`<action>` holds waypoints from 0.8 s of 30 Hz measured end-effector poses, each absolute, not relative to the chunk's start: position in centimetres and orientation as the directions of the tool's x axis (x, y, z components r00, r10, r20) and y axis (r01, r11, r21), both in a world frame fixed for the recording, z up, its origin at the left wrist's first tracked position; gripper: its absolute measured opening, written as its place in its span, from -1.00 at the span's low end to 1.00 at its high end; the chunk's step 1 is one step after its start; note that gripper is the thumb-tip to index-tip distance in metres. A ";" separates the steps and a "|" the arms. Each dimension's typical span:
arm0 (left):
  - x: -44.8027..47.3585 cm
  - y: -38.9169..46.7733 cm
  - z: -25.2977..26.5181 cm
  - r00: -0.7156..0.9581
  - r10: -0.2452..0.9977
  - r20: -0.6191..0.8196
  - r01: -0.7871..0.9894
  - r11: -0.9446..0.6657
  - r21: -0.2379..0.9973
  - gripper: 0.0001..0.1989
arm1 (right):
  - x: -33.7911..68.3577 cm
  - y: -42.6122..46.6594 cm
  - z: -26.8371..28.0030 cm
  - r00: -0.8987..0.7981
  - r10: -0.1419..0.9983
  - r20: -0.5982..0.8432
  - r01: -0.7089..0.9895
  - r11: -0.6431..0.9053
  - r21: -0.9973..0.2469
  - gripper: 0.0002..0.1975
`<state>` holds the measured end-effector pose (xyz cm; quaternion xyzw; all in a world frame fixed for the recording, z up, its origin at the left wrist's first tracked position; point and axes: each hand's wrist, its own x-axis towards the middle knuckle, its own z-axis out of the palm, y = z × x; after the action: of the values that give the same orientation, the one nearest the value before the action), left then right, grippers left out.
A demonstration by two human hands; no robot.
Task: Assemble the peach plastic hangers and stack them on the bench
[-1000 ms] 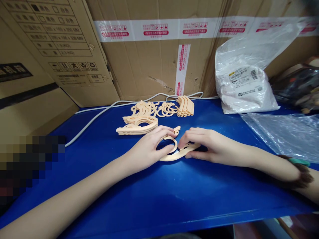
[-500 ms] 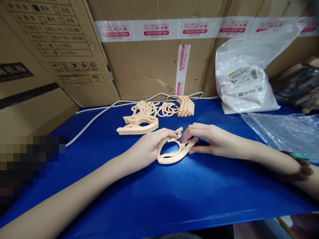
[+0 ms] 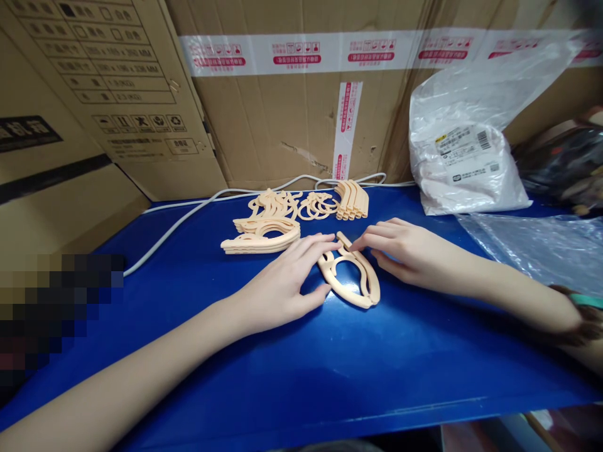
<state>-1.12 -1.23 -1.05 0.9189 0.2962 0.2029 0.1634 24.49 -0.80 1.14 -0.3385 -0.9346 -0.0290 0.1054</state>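
Note:
A beige plastic folding hanger [image 3: 349, 297] lies folded on the blue tabletop, its curved arms around a round opening. My left hand [image 3: 287, 279] grips its left side, fingers over the upper end and thumb at the lower edge. At the upper right, my right hand [image 3: 407, 254] has its bent fingertips on the other arm; part of that hold is hidden behind the fingers. Left of the hanger sits a stack of similar folded hangers [image 3: 261, 245], just beyond my left hand.
Behind the stack lie loose hanger pieces [image 3: 273, 204], hooks [image 3: 318, 206] and a bundle of curved arms [image 3: 352, 199]. A white cable [image 3: 179, 232] runs along the cardboard boxes [image 3: 282, 125]. At right stand a white plastic bag [image 3: 466, 163] and flat clear plastic [image 3: 527, 251].
The hanger has turned and shifted right, its joined end now pointing down and right. My left hand's thumb has spread away from its fingers; my right hand has moved slightly up and right.

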 end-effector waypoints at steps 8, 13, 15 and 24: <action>-0.9 -1.8 -0.7 0.753 0.625 0.208 0.525 -0.760 0.383 -0.24 | 23.4 -2.3 1.8 -0.771 0.626 0.113 0.590 0.770 -0.243 -0.39; -0.8 -1.8 -0.5 0.726 0.677 0.123 0.586 -0.702 0.404 -0.01 | 23.3 -2.9 2.0 -0.787 0.616 0.032 0.567 0.743 -0.355 -0.36; -0.9 -1.8 -0.4 0.724 0.681 0.113 0.590 -0.695 0.411 -0.02 | 23.3 -2.9 2.1 -0.800 0.599 0.044 0.540 0.749 -0.385 -0.36; -0.9 -1.8 -0.1 0.760 0.631 0.157 0.530 -0.741 0.412 -0.17 | 23.9 -1.9 1.9 -0.668 0.704 0.243 0.599 0.702 -0.386 -0.68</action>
<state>-0.95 -1.84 -0.15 0.9217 0.3150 0.1449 0.1740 23.87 -1.91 1.93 -0.3607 -0.9027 0.1380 0.1895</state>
